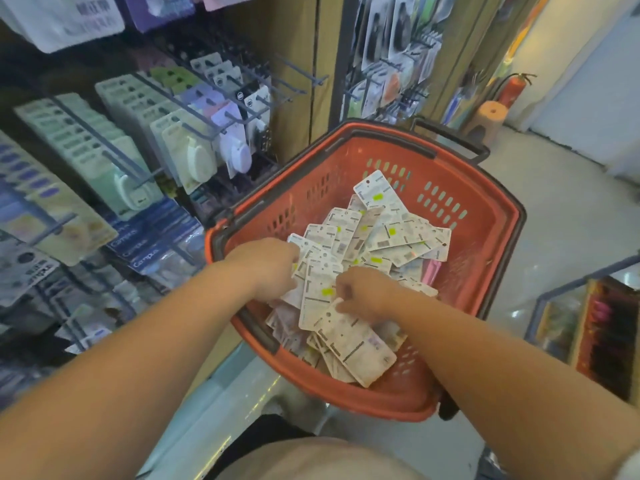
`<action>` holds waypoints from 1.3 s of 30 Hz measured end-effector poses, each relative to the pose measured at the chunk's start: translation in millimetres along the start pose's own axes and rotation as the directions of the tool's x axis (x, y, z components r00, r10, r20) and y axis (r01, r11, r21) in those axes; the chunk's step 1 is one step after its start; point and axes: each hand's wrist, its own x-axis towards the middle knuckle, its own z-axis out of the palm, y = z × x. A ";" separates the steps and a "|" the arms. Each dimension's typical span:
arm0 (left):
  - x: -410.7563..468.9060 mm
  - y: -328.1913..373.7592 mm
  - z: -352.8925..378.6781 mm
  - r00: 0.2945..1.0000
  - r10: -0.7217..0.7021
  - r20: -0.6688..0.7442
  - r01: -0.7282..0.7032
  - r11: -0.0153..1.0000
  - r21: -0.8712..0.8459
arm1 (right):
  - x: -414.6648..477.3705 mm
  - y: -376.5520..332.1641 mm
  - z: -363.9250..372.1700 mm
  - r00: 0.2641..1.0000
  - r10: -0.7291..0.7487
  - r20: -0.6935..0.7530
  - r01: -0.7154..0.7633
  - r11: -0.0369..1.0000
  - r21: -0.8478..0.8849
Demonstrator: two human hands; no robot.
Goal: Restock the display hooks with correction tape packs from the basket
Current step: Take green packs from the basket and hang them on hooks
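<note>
- hands?
- my left hand (266, 263) and right hand (363, 289) each pinch correction tape packs (381, 233), heaped beneath them in the basket (485, 188).
- risk?
- slick heap; a loose pinch could shed some before the display hooks (194, 116), left of both.

Packs (377, 233): print blurred and unreadable; lower layers hidden beneath the top ones.
Left hand (266, 261): fingertips buried among the packs, grip not discernible.
Right hand (362, 292): fingertips tucked under, seemingly pinching a pack's edge.
Basket (485, 216): near rim partly covered by both forearms.
Hooks (194, 115): hung stock blurred, lettering unreadable; leftmost rows cut by the edge.
</note>
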 end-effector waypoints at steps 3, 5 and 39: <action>-4.3 -2.3 -5.5 1.000 0.020 -0.020 -0.022 0.997 -0.074 | -10.1 7.1 -10.6 0.996 0.039 -0.081 -0.020 0.975 0.220; -3.5 -3.2 -7.0 0.999 0.021 -0.035 -0.026 0.987 -0.157 | -16.5 9.0 -26.4 0.986 0.078 -0.146 -0.022 0.935 0.354; -33.7 111.5 29.1 0.585 -0.794 -0.165 -0.087 0.140 -0.986 | 28.5 61.5 -179.9 0.762 -0.646 -0.036 0.647 0.763 0.000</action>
